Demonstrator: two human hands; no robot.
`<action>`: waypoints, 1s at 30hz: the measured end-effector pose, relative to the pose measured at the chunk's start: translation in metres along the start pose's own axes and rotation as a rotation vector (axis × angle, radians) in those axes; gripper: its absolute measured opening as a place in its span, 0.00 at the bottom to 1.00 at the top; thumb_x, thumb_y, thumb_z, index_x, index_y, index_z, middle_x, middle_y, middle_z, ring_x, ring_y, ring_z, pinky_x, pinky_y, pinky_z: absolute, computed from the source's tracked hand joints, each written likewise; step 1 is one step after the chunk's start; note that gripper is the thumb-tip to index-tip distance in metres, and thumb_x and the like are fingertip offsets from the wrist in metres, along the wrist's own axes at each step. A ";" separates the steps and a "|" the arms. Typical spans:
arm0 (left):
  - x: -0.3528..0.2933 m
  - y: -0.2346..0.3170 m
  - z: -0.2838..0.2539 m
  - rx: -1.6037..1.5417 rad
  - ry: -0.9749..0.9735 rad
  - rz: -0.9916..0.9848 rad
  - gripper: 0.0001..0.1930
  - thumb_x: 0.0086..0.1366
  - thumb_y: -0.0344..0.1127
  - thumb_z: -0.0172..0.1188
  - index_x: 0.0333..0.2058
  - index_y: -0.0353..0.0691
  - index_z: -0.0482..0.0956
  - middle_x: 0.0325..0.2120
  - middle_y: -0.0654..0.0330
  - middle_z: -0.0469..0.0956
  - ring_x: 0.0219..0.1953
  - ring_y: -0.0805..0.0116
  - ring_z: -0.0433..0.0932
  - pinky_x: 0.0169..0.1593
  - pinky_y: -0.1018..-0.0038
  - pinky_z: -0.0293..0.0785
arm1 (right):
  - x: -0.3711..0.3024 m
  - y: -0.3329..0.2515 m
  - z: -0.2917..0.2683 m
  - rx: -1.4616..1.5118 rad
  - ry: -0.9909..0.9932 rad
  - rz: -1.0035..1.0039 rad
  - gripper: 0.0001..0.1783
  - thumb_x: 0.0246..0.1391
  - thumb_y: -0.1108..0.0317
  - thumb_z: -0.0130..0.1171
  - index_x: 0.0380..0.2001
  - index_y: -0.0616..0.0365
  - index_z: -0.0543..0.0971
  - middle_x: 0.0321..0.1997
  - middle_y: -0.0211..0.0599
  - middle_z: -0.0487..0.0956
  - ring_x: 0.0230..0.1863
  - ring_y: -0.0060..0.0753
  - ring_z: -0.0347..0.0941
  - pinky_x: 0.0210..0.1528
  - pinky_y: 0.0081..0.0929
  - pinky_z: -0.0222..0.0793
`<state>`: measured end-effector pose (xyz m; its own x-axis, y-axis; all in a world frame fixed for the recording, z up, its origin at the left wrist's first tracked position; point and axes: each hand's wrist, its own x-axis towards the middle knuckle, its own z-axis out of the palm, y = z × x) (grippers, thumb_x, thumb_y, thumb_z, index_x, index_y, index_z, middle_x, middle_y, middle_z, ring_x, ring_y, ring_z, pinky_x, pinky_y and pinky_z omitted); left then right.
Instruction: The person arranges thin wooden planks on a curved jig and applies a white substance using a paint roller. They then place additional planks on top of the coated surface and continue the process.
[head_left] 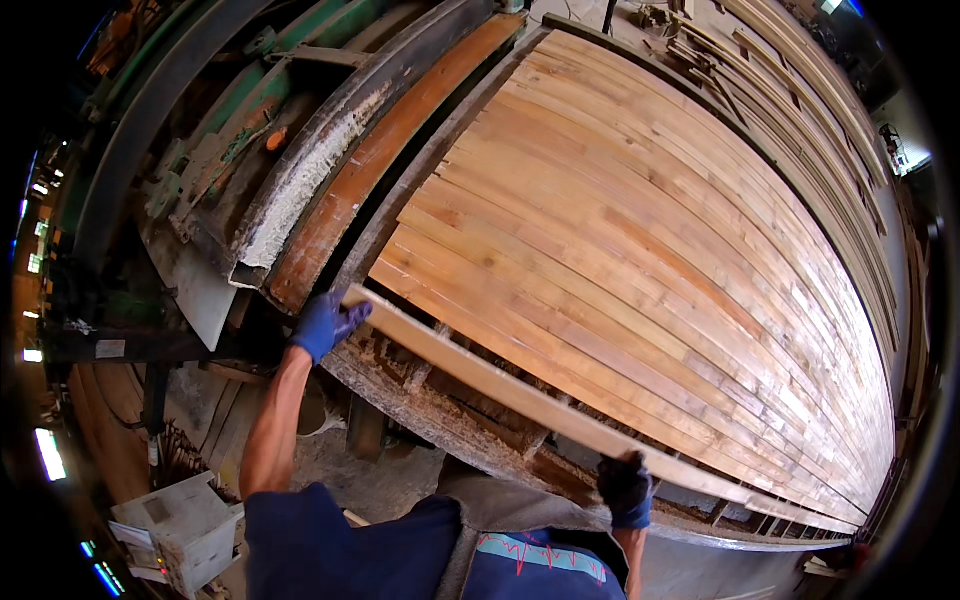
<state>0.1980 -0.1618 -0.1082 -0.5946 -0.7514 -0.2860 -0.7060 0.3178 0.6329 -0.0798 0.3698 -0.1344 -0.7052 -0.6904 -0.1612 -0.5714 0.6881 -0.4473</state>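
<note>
A long, narrow wooden board (480, 368) runs along the near edge of a wide panel of laid wooden strips (610, 230). At its left end my left hand (328, 326), in a blue glove, has its fingers closed around the board. My right hand (625, 488), in a dark blue glove, grips the same board farther to the right. A dark gap with crossbars separates much of the board from the panel. Below it lies the machine bed's sawdust-covered near rail (450, 422). My right palm is hidden behind the fingers.
An orange-brown rail (400, 145) and a dark beam with pale crust (325, 165) border the panel's left side. Green machinery (235, 120) stands beyond them. Loose wooden strips (790, 110) lie at the far right. A whitish box (185, 530) stands low at the left.
</note>
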 end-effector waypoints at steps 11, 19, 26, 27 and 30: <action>0.007 -0.004 0.010 0.061 0.053 -0.117 0.33 0.56 0.60 0.59 0.44 0.31 0.76 0.37 0.40 0.78 0.43 0.42 0.77 0.45 0.60 0.73 | 0.026 0.024 0.019 1.779 -0.099 0.927 0.15 0.59 0.53 0.49 0.44 0.47 0.72 0.39 0.48 0.79 0.33 0.42 0.73 0.30 0.34 0.70; -0.029 0.023 -0.016 0.701 -0.254 -0.170 0.33 0.59 0.63 0.52 0.42 0.34 0.78 0.32 0.41 0.79 0.37 0.47 0.80 0.44 0.58 0.74 | -0.009 -0.008 -0.002 1.440 -0.237 1.023 0.16 0.57 0.55 0.50 0.33 0.58 0.77 0.24 0.37 0.76 0.20 0.33 0.69 0.20 0.27 0.66; 0.086 0.075 -0.009 0.409 0.403 0.339 0.34 0.59 0.57 0.56 0.54 0.33 0.69 0.37 0.38 0.78 0.37 0.43 0.78 0.41 0.58 0.75 | 0.009 -0.011 0.000 1.397 -0.194 0.976 0.18 0.60 0.55 0.49 0.35 0.60 0.76 0.26 0.32 0.75 0.24 0.25 0.70 0.21 0.20 0.65; 0.106 0.075 0.001 0.364 0.461 0.352 0.34 0.59 0.56 0.57 0.54 0.33 0.68 0.39 0.37 0.77 0.39 0.43 0.78 0.42 0.59 0.75 | 0.010 -0.011 0.001 1.452 -0.166 0.997 0.19 0.59 0.53 0.50 0.34 0.60 0.76 0.25 0.32 0.75 0.23 0.25 0.70 0.21 0.20 0.65; 0.143 0.075 0.053 0.242 0.557 0.401 0.36 0.57 0.56 0.61 0.54 0.32 0.68 0.41 0.37 0.76 0.43 0.43 0.77 0.45 0.59 0.74 | 0.012 -0.012 0.000 1.563 -0.122 1.022 0.22 0.56 0.49 0.53 0.34 0.61 0.77 0.26 0.34 0.76 0.24 0.27 0.70 0.24 0.23 0.68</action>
<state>0.0395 -0.2146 -0.1397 -0.5872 -0.7125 0.3840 -0.5781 0.7013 0.4171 -0.0816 0.3534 -0.1309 -0.4123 -0.2556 -0.8744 0.8991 0.0408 -0.4358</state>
